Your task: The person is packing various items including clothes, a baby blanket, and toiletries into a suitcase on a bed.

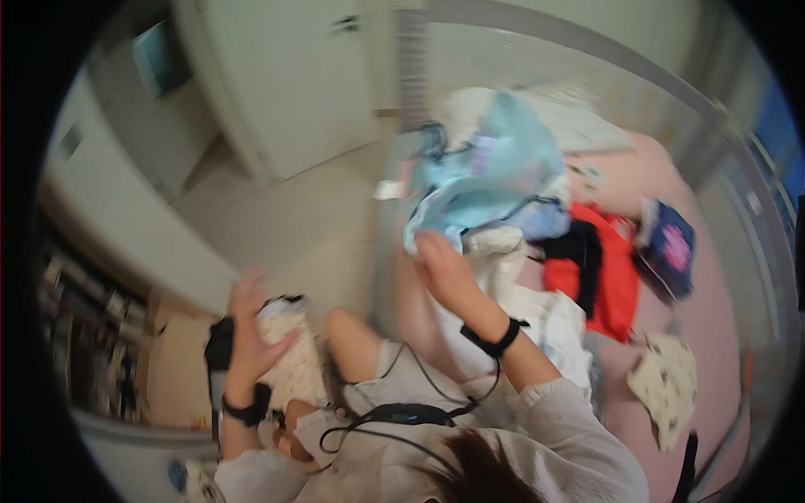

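Observation:
My left hand [255, 333] is raised with its fingers apart, above a cream patterned cloth [292, 352] at the lower left; it holds nothing. My right hand [443, 267] reaches over the bed's near edge, its fingertips at the pale rim of a light blue garment [471, 201]. Blur hides whether the fingers grip it. White clothing [547, 320] lies beside my right forearm. Right of it are a red garment [613, 276] with a black one [585, 251], a folded navy item with a pink print [670, 251], and a cream spotted cloth [666, 383].
The pink bed sheet [704, 320] spreads beneath the clothes, inside a grey bed rail [578, 34]. A white door [295, 82] stands beyond the tiled floor [283, 226]. Shelves with packed items [94, 346] are at the far left. Black cables [434, 390] cross my lap.

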`<act>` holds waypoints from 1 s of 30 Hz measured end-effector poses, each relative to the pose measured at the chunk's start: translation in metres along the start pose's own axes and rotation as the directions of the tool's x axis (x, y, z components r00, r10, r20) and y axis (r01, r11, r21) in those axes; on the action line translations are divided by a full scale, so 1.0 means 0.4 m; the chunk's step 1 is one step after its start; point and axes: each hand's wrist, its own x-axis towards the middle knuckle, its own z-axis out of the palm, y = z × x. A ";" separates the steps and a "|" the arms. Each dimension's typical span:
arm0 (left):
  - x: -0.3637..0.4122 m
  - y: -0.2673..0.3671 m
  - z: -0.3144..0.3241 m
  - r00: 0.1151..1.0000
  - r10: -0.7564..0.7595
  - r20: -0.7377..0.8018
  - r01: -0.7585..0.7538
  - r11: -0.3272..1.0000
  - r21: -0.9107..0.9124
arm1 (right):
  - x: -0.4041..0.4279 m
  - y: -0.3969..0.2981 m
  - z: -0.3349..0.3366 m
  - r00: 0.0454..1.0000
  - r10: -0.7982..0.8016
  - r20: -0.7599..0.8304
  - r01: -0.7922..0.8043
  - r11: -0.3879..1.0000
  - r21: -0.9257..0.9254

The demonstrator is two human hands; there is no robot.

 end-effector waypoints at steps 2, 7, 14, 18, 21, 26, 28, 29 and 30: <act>-0.009 0.056 -0.021 0.987 0.159 0.007 -0.152 0.927 0.343 | 0.035 -0.149 0.083 0.984 -0.123 0.128 0.098 0.979 0.181; -0.100 0.063 -0.084 0.993 -0.037 0.115 -0.033 0.833 0.552 | 0.080 -0.336 0.185 0.865 -0.102 0.490 -0.166 0.866 0.472; -0.335 0.001 -0.186 0.787 -0.595 0.162 0.612 0.786 -0.088 | 0.139 -0.404 0.353 0.873 -0.182 0.452 -0.232 0.660 0.714; -0.407 0.023 -0.280 0.689 -0.695 0.204 0.723 0.679 -0.128 | 0.162 -0.407 0.403 0.807 -0.215 0.550 -0.282 0.678 0.679; -0.436 0.045 -0.306 0.657 -0.707 0.262 0.706 0.456 -0.542 | 0.144 -0.399 0.447 0.561 -0.317 0.765 -0.797 0.041 0.602; -0.462 0.050 -0.311 0.632 -0.775 -0.010 0.179 0.159 -0.971 | 0.084 -0.406 0.485 0.445 -0.452 0.773 -0.770 0.248 0.588; -0.470 0.040 -0.315 0.748 -0.653 -0.115 -0.070 0.095 -0.993 | 0.083 -0.406 0.459 0.445 -0.392 0.805 -0.895 -0.226 0.385; -0.474 0.034 -0.313 0.765 -0.635 -0.106 -0.050 0.105 -0.993 | 0.080 -0.407 0.438 0.393 -0.451 0.801 -0.919 -0.192 0.344; -0.478 0.025 -0.311 0.720 -0.691 -0.059 0.055 0.142 -0.988 | 0.085 -0.406 0.419 0.594 -0.366 0.716 -0.692 0.221 0.687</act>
